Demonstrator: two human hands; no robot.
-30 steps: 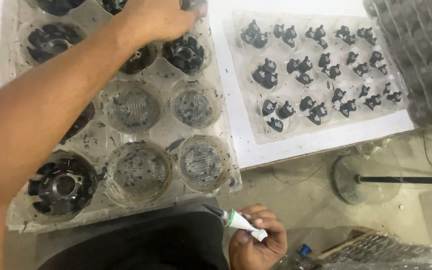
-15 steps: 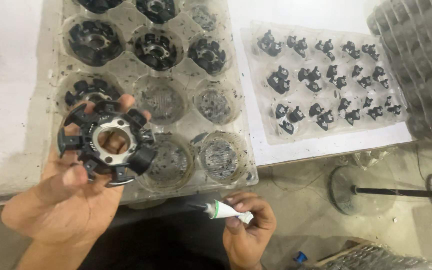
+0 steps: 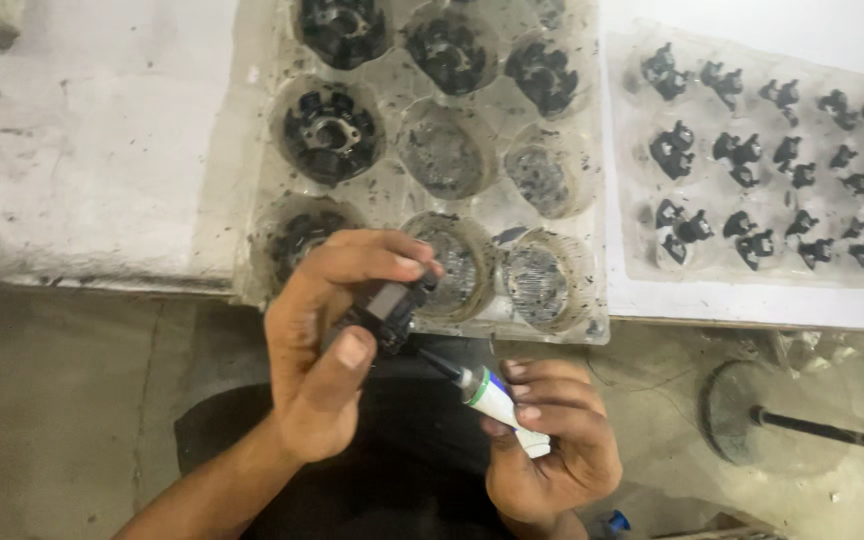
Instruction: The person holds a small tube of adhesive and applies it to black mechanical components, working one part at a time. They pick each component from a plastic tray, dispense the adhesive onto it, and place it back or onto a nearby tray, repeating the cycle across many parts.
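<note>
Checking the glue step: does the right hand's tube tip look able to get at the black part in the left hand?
Probably yes: the tube nozzle points at the black part with open space between.

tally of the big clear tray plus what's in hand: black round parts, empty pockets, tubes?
Black round parts in the big clear tray: 5 visible (top edge cropped), e.g.
Black round part in left hand: 1
Empty pockets: 4, e.g.
White tube in right hand: 1
Total: 11

A black ring-shaped part (image 3: 384, 312) sits edge-on in the left hand (image 3: 327, 350); a small white tube (image 3: 487, 395), dark-nozzled, tilts from the right hand (image 3: 552, 450).
</note>
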